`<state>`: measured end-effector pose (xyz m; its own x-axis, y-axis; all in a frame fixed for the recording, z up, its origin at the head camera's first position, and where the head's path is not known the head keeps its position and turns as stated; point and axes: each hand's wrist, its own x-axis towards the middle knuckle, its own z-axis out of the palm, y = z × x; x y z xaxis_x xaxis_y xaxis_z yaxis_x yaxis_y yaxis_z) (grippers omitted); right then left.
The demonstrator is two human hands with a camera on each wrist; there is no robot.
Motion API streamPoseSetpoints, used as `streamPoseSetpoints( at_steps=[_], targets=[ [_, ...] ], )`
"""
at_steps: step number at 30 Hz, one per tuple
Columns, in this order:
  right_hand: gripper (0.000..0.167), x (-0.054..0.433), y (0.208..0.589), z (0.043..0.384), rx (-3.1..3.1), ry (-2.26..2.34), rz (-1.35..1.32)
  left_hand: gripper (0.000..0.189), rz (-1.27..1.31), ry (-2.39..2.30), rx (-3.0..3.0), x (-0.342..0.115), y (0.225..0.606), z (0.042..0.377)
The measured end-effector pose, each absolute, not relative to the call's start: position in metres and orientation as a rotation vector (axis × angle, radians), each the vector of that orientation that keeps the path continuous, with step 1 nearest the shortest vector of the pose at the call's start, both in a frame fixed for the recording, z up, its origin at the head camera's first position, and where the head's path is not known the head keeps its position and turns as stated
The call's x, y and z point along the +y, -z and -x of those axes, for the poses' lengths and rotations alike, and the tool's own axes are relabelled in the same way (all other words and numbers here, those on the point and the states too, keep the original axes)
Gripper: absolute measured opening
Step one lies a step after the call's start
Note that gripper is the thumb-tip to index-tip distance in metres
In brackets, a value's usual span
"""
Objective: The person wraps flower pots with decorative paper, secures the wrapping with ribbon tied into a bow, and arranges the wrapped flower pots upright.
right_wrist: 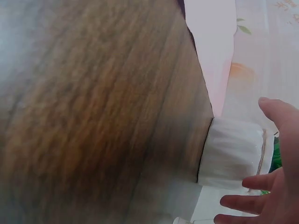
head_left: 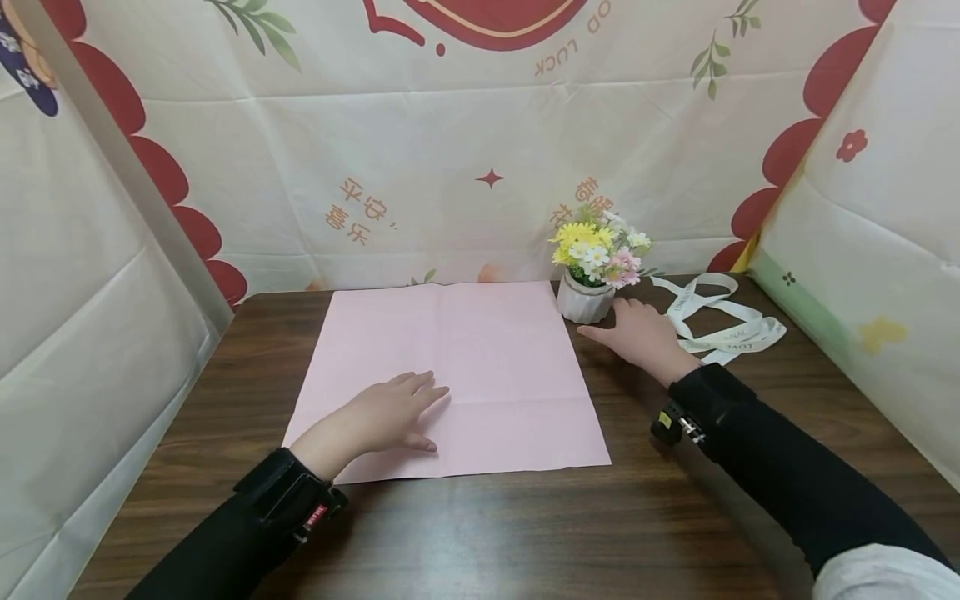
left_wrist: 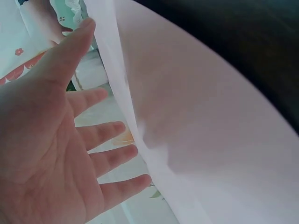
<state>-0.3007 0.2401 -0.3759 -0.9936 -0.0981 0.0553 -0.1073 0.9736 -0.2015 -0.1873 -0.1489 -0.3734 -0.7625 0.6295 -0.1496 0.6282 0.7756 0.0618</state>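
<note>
A large pink sheet of paper [head_left: 480, 350] with faint creases lies on the table. My left hand [head_left: 390, 412] hovers over its lower left part, fingers spread and straight, holding nothing. In the left wrist view the palm of the left hand [left_wrist: 51, 140] faces the paper [left_wrist: 201, 107]. My right hand [head_left: 645, 333] is at the right side of a small white pot [head_left: 583, 300] of artificial flowers [head_left: 598, 250]. In the right wrist view the thumb and fingers of the right hand [right_wrist: 275, 177] stand apart around the pot [right_wrist: 231, 151]; contact is unclear.
A white printed ribbon [head_left: 738, 333] lies loosely looped on the dark wooden table [head_left: 480, 542], just beyond the right hand. Printed cloth [head_left: 450, 167] hangs behind the table and along both sides. The flower pot stands against the paper's right back corner.
</note>
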Motion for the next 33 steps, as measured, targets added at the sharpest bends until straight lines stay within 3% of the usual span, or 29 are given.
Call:
streamPoseSetpoints(
  at_steps=[16, 33],
  targets=[
    [0.11, 0.234, 0.377, 0.319, -3.046, -0.753, -0.01, 0.083, -0.93, -0.026, 2.725, -0.137, 0.385, 0.194],
    [0.106, 0.228, 0.387, 0.34, -2.802, -1.312, 0.033, 0.081, -0.907, -0.08, 2.698, -0.135, 0.387, 0.194]
  ],
)
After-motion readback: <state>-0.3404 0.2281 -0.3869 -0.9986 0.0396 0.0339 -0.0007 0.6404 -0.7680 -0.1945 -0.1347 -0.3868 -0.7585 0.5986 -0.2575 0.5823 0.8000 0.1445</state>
